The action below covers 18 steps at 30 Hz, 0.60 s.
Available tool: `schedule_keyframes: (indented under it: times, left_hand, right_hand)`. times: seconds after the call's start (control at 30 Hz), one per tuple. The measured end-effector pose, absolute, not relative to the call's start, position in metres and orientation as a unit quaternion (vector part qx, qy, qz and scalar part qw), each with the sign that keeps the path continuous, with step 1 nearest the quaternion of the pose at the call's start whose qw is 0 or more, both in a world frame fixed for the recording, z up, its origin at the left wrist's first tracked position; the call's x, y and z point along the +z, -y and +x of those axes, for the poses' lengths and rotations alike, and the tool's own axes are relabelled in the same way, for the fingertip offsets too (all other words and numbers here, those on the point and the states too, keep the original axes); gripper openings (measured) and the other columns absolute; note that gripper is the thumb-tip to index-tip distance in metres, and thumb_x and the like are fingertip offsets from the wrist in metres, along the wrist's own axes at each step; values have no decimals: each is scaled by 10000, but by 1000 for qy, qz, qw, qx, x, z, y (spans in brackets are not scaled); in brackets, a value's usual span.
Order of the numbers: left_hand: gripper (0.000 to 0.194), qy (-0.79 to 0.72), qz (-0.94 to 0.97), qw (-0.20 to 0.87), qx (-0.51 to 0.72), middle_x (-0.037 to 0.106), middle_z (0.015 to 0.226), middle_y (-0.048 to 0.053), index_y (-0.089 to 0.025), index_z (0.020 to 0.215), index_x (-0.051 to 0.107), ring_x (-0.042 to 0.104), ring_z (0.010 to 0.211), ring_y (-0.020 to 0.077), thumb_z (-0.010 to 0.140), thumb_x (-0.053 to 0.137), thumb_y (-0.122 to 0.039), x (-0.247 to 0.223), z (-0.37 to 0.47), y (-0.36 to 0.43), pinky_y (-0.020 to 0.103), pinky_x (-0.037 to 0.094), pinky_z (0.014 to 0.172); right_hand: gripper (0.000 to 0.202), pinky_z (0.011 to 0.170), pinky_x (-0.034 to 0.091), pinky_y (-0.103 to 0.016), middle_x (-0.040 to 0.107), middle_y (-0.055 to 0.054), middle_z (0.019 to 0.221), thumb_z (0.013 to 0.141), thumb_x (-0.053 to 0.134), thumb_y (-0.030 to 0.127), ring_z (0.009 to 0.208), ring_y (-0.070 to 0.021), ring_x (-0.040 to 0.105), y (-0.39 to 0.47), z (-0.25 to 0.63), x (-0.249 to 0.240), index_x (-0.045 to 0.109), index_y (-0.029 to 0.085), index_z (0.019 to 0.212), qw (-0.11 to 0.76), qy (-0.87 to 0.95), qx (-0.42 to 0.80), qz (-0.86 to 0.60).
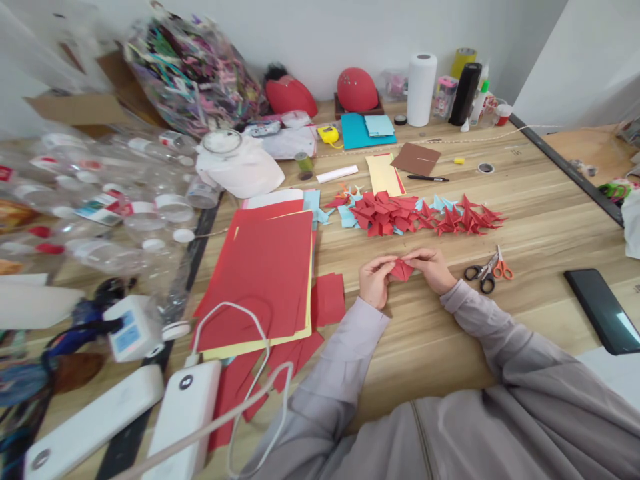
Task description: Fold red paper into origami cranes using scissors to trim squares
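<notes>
Between my two hands is a small folded piece of red paper (401, 271), held just above the wooden table. My left hand (376, 280) pinches its left side, thumb and fingers together. From the right, my right hand (431, 268) grips its upper edge with closed fingertips. Beyond them lies a row of folded red paper shapes (384, 213), with light blue ones (440, 203) among them. A stack of red paper sheets (273, 273) rests left of my hands, and small red squares (329, 300) lie beside it.
Two pairs of scissors (486, 270) and a phone (605, 310) lie at the right. Plastic bottles (120, 200) crowd the left side. White power banks (183, 420) with a cable sit at the front left. A brown sheet (416, 159) and a pen (429, 178) lie farther back.
</notes>
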<state>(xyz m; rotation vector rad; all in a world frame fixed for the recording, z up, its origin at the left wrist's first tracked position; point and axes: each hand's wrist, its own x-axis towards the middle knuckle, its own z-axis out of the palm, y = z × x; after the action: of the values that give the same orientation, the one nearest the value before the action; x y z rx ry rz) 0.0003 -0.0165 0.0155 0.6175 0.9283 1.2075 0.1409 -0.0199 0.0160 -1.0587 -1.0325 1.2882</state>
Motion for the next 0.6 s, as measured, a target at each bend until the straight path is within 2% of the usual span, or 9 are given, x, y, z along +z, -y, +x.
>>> schedule_keyframes:
  times: [0.17, 0.27, 0.43, 0.6]
  left_hand:
    - [280, -410, 280, 690, 527, 651, 616, 8, -148, 704, 704, 587, 566, 116, 529, 799, -346, 14, 3, 16, 230, 483, 496]
    - [304, -428, 305, 678, 514, 661, 626, 12, -135, 700, 698, 584, 559, 108, 499, 821, -327, 11, 4, 16, 232, 488, 521]
    - [297, -446, 342, 643, 520, 646, 593, -3, -141, 725, 704, 554, 520, 89, 507, 817, -307, 6, 3, 15, 220, 463, 529]
    - [250, -458, 383, 599, 534, 669, 631, 16, -140, 709, 711, 567, 565, 100, 521, 802, -278, 4, 1, 14, 225, 461, 571]
  right_hand:
    - [85, 624, 459, -259, 664, -1, 668, 636, 745, 292, 636, -124, 578, 20, 141, 16, 743, 216, 673, 562, 475, 514, -441]
    - [127, 622, 470, -261, 665, -1, 673, 632, 752, 316, 630, -121, 583, 19, 140, 11, 735, 204, 691, 568, 467, 516, -439]
    - [264, 602, 478, -261, 669, 15, 651, 604, 778, 316, 584, -112, 581, 19, 140, 7, 718, 202, 835, 565, 415, 561, -441]
    - [235, 605, 471, -263, 664, -1, 642, 662, 736, 377, 578, -115, 579, 20, 141, 12, 695, 165, 756, 536, 422, 591, -431]
